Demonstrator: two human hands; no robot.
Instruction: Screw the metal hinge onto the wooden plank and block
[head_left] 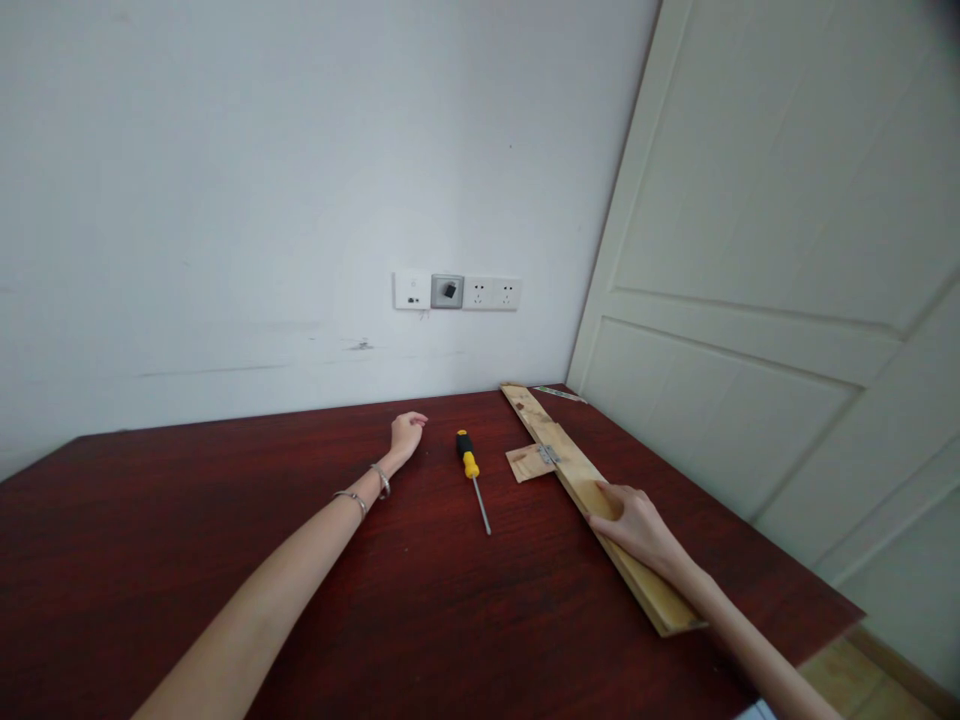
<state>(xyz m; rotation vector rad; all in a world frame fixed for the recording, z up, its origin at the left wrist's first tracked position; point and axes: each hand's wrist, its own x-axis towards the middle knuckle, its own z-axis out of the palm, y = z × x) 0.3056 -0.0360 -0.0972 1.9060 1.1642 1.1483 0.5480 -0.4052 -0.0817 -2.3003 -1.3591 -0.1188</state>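
Observation:
My right hand (634,524) grips a long, narrow wooden board (574,462) across its width, thumb on the near-left edge and fingers over the top. A short wooden piece (526,463) sticks out from the board's left side. A metal hinge (548,454) sits where the two pieces meet. To the left, a screwdriver (466,455) with a black and yellow handle lies on the table, its shaft pointing towards me. My left hand (407,435) rests near it with curled fingers, and whatever they may hold is hidden. Two bracelets circle the left wrist.
The dark red wooden table (187,530) meets a white wall at the back. Sockets and switch plates (491,293) are set in that wall. A white panelled door (750,330) stands along the right side. A thin printed strip (559,394) lies at the far right corner.

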